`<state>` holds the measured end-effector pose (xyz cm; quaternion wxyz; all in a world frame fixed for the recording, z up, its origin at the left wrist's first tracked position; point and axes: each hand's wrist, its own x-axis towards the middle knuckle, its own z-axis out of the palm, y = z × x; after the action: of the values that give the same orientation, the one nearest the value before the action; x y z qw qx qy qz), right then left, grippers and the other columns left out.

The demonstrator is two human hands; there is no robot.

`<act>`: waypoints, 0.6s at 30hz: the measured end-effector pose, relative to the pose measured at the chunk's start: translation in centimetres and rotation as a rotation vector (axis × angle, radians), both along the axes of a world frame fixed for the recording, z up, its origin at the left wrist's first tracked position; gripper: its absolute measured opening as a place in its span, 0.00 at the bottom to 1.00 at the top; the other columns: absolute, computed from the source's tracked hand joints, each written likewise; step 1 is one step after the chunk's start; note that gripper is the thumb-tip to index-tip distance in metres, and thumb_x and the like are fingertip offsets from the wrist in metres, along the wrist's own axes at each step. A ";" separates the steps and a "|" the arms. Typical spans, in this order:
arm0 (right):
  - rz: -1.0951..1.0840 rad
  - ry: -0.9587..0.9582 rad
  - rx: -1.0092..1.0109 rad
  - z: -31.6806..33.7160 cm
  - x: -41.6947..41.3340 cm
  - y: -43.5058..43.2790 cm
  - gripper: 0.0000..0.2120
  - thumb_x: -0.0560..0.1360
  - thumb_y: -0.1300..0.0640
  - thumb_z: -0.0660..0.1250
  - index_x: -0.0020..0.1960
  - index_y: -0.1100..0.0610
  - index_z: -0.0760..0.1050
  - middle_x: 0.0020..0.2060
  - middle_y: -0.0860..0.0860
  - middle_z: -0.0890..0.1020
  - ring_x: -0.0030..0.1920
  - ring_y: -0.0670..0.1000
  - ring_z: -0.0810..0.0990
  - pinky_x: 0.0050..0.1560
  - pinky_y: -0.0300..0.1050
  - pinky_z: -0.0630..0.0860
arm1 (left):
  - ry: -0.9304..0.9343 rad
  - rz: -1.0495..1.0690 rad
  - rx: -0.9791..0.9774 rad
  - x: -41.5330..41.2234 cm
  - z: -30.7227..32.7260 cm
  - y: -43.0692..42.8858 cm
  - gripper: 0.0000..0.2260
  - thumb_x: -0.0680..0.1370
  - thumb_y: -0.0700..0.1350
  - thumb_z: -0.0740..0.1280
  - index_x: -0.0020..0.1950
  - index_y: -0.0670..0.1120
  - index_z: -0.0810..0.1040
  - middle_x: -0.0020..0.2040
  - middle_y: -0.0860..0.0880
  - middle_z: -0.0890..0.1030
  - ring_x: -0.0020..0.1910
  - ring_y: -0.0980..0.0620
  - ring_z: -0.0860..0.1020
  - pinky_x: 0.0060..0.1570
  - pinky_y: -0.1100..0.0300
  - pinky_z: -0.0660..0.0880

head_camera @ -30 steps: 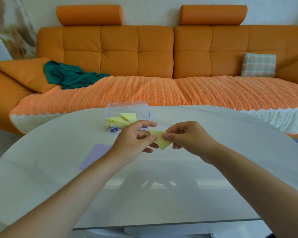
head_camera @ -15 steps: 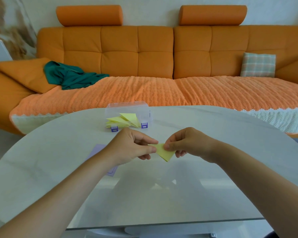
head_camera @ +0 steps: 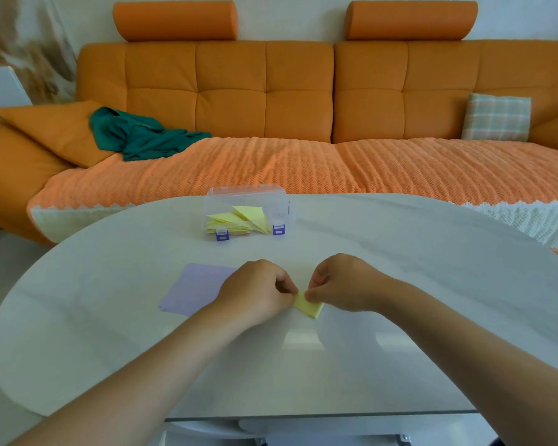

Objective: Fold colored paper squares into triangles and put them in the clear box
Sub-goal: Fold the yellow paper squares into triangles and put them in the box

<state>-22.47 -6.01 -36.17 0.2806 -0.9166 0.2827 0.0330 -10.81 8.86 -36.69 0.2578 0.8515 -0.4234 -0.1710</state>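
While left hand (head_camera: 255,289), right hand (head_camera: 342,283) pinch yellow paper (head_camera: 310,308), it seemingly touches table (head_camera: 416,268).

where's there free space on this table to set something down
The table is bare on its right side, from the right hand out to the rim. So is the near stretch under both forearms, and a strip between the clear box and the hands. Crowded: centre-left, where the purple paper lies partly behind the left hand and both hands pinch the yellow paper.
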 end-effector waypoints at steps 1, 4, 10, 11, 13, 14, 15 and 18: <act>0.007 0.010 -0.037 -0.1 0.1 0.1 0.05 0.70 0.43 0.72 0.41 0.44 0.81 0.41 0.42 0.82 0.44 0.44 0.80 0.42 0.39 0.76 | -0.026 -0.003 0.009 -0.1 0.0 0.0 0.06 0.71 0.50 0.70 0.37 0.61 0.83 0.38 0.65 0.82 0.43 0.62 0.80 0.47 0.58 0.80; 0.041 0.014 -0.179 -0.3 0.2 0.2 0.08 0.69 0.40 0.71 0.44 0.42 0.78 0.45 0.41 0.80 0.49 0.45 0.79 0.51 0.43 0.76 | -0.061 -0.020 -0.002 -0.1 -0.2 -0.2 0.06 0.72 0.49 0.69 0.38 0.60 0.83 0.39 0.63 0.80 0.44 0.60 0.79 0.48 0.58 0.79; 0.038 0.002 -0.165 -0.3 0.1 0.1 0.11 0.68 0.38 0.73 0.45 0.41 0.78 0.47 0.43 0.79 0.51 0.46 0.78 0.56 0.48 0.77 | -0.189 -0.167 -0.156 -0.1 -1.1 -0.1 0.06 0.74 0.43 0.71 0.46 0.55 0.81 0.47 0.56 0.72 0.50 0.58 0.69 0.50 0.60 0.72; 0.030 -0.008 -0.149 -0.3 0.0 0.2 0.10 0.68 0.38 0.73 0.44 0.42 0.79 0.47 0.42 0.79 0.50 0.46 0.79 0.56 0.48 0.77 | -0.187 -0.212 -0.198 -0.3 -1.3 0.0 0.07 0.75 0.40 0.71 0.45 0.53 0.82 0.47 0.56 0.73 0.48 0.59 0.70 0.49 0.61 0.71; 0.006 -0.029 -0.122 -0.4 -0.1 0.4 0.10 0.67 0.39 0.73 0.43 0.42 0.79 0.45 0.42 0.80 0.49 0.45 0.79 0.56 0.47 0.77 | -0.201 -0.316 -0.250 -0.8 -1.7 0.3 0.10 0.74 0.34 0.68 0.44 0.48 0.85 0.45 0.53 0.77 0.45 0.57 0.72 0.47 0.62 0.70; -0.004 -0.036 -0.112 -0.4 -0.2 0.5 0.10 0.66 0.39 0.73 0.43 0.42 0.79 0.45 0.42 0.81 0.49 0.45 0.79 0.56 0.46 0.77 | -0.217 -0.361 -0.258 -1.0 -1.9 0.5 0.12 0.74 0.32 0.67 0.45 0.47 0.85 0.46 0.52 0.79 0.45 0.56 0.73 0.47 0.62 0.70; -0.010 -0.042 -0.102 -0.4 -0.3 0.5 0.10 0.66 0.40 0.73 0.43 0.43 0.79 0.45 0.43 0.81 0.49 0.45 0.80 0.56 0.46 0.77 | -0.240 -0.392 -0.262 -1.2 -2.1 0.7 0.12 0.75 0.32 0.66 0.46 0.47 0.85 0.46 0.51 0.81 0.47 0.54 0.75 0.49 0.60 0.71; -0.015 -0.068 -0.073 -0.7 -0.6 0.5 0.10 0.66 0.41 0.73 0.43 0.43 0.79 0.45 0.42 0.81 0.47 0.45 0.80 0.53 0.46 0.79 | -0.314 -0.430 -0.274 -1.2 -2.3 1.1 0.13 0.75 0.33 0.64 0.50 0.47 0.85 0.47 0.50 0.81 0.49 0.51 0.76 0.49 0.58 0.73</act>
<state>-23.09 -5.49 -36.83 0.2568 -0.9246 0.2810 -0.0105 -12.04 9.99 -39.01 0.2595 0.7156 -0.6479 -0.0292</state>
